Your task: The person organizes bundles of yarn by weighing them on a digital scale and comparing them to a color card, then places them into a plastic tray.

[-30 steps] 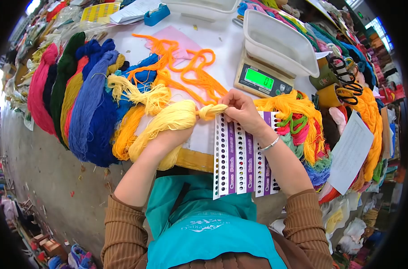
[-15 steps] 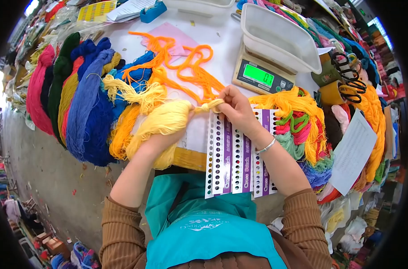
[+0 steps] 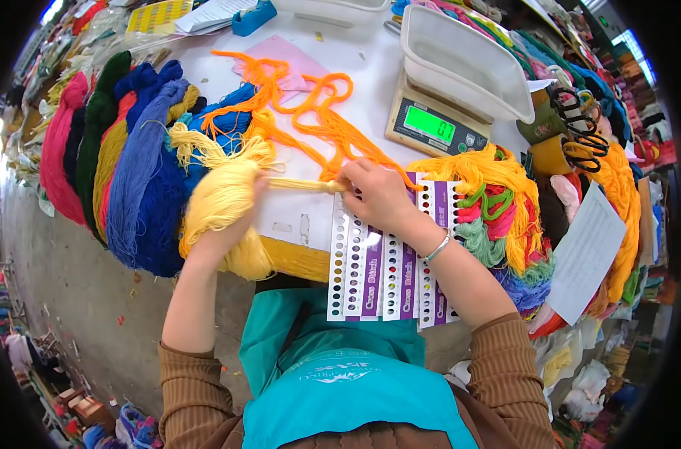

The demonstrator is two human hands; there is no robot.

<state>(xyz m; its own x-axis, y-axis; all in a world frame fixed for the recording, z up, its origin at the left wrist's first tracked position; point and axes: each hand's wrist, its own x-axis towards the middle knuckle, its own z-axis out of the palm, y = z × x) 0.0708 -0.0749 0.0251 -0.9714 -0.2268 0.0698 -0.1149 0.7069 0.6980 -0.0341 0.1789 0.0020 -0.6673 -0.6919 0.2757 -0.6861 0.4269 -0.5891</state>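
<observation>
A thick skein of pale yellow thread [image 3: 219, 198] is wrapped in my left hand [image 3: 243, 224], its loose bulk draping over the hand. From it a narrow strand bundle stretches taut to my right hand [image 3: 374, 196], whose fingers pinch the end. Beneath the right hand lie white and purple cross stitch thread cards [image 3: 372, 280], each with a row of holes; they overhang the table edge. Behind the hands, loose orange thread [image 3: 329, 135] trails across the table. Another pale yellow bunch [image 3: 224, 146] rests just beyond my left hand.
A digital scale [image 3: 441, 127] with a green display carries a white plastic tray [image 3: 467, 67]. Coloured skeins [image 3: 142, 165] hang over the left edge. Mixed threads [image 3: 497, 206], a paper sheet [image 3: 589, 251] and scissors [image 3: 580, 135] lie to the right. A blue tape dispenser [image 3: 254, 18] is at the back.
My left hand has moved left with the skein, drawing the strand bundle between my hands out straight. My right hand has shifted slightly left and down, still gripping the end.
</observation>
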